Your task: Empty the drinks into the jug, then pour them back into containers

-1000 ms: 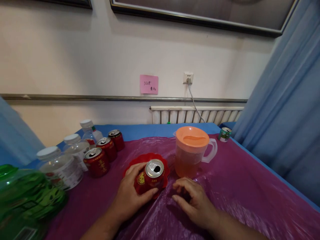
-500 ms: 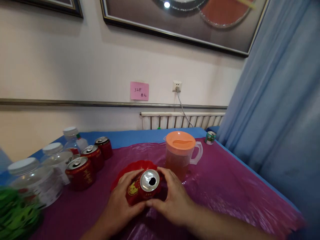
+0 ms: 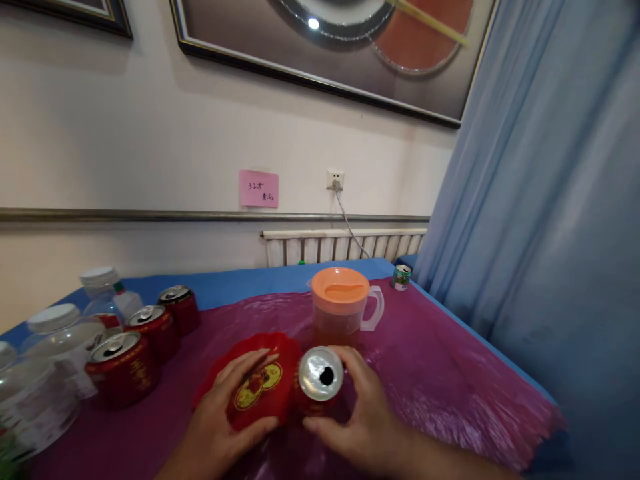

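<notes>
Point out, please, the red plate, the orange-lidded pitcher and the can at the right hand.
Red plate (image 3: pixel 288 375): head view, bare red surface near its right edge.
Orange-lidded pitcher (image 3: pixel 336 324): head view, its translucent body.
Can (image 3: pixel 317 388) at the right hand (image 3: pixel 373 410): head view, its silver top.

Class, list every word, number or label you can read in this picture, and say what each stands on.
"32", handwritten on the pink note; its other handwriting is unclear.
"王", in gold on the nearest red can of the left row; the characters below are blurred.
Too small or blurred to read: labels on the clear containers, print on the green can, and print on the held can in the right hand.
</notes>
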A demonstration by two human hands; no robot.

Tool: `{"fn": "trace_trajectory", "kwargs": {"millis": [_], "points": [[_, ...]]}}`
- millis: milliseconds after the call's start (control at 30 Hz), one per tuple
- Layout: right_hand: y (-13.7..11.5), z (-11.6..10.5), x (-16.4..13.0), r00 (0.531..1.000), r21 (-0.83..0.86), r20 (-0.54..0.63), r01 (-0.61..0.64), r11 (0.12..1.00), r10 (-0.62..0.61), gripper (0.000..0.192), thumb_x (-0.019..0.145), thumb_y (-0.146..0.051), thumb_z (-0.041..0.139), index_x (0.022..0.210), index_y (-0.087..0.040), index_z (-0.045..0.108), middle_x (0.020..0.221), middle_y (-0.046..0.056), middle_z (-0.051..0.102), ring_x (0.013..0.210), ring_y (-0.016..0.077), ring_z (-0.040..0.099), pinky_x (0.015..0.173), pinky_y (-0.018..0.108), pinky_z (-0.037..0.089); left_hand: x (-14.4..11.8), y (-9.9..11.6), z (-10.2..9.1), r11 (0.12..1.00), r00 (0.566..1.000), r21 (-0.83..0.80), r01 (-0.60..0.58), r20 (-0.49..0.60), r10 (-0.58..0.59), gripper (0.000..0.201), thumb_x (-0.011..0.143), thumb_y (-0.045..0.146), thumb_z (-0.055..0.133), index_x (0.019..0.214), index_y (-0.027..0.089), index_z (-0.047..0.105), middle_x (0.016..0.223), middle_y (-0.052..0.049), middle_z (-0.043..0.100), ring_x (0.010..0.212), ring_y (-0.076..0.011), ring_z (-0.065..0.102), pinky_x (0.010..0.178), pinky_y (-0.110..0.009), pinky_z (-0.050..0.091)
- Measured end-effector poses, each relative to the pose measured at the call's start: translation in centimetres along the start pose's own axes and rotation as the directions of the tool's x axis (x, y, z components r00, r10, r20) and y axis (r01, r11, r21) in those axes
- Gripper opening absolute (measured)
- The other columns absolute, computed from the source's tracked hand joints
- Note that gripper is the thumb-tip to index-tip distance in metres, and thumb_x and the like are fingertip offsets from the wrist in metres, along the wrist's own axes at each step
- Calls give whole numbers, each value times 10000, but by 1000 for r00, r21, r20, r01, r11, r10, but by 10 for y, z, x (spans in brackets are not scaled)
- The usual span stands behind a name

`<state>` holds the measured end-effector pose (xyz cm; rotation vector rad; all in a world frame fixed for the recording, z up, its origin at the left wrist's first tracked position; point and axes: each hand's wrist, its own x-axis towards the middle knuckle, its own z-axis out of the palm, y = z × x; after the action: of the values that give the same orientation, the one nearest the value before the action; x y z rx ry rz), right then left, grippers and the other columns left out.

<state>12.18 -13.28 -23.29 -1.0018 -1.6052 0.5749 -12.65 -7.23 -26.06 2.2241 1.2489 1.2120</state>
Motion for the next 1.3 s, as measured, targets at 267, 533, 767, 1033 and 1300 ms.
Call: {"fn": "trace_trajectory", "kwargs": {"millis": [267,533,767,1033,1300], "points": [[62,-120,-24,897,-232,-369,-341,911,242,585,732,-490,770,1214,-189,633,1172,112,738,1055,302,693,934,425,540,9,-12,-5,991,995,132,17,-102,-3,469,840,533,661,1244,295,649,1236,-57,737,1077,-272,738,954,-376,601],[168,-224,49,736,-382,-619,-585,715,272,692,630,-649,714,1093,-137,660,1027,166,756,935,334,703,846,444,535,12,-30,-15,968,988,210,135,-105,-115,490,838,590,622,1235,305,655,1258,-51,733,1092,-291,732,994,-419,580],[236,-251,105,669,-395,-662,-695,600,339,580,665,-583,723,1042,-143,694,1005,186,762,947,350,718,805,425,543,13,-30,-9,963,967,168,210,-182,-180,445,859,624,564,1159,318,687,1233,-24,736,1120,-279,709,1079,-439,517],[272,-247,110,653,-407,-659,-727,553,373,613,729,-587,715,1146,-139,688,1070,179,762,1005,350,719,837,423,542,10,-45,-13,962,970,193,193,-185,-158,410,855,600,595,1171,357,689,1226,-17,738,1111,-287,719,1027,-461,561],[277,-249,110,664,-420,-633,-727,543,399,462,878,-488,713,1181,-142,670,1109,129,726,1016,287,696,883,440,552,9,-47,-11,967,975,203,157,-190,-118,390,874,575,580,1166,345,699,1225,-36,736,1107,-291,719,1030,-465,560]]}}
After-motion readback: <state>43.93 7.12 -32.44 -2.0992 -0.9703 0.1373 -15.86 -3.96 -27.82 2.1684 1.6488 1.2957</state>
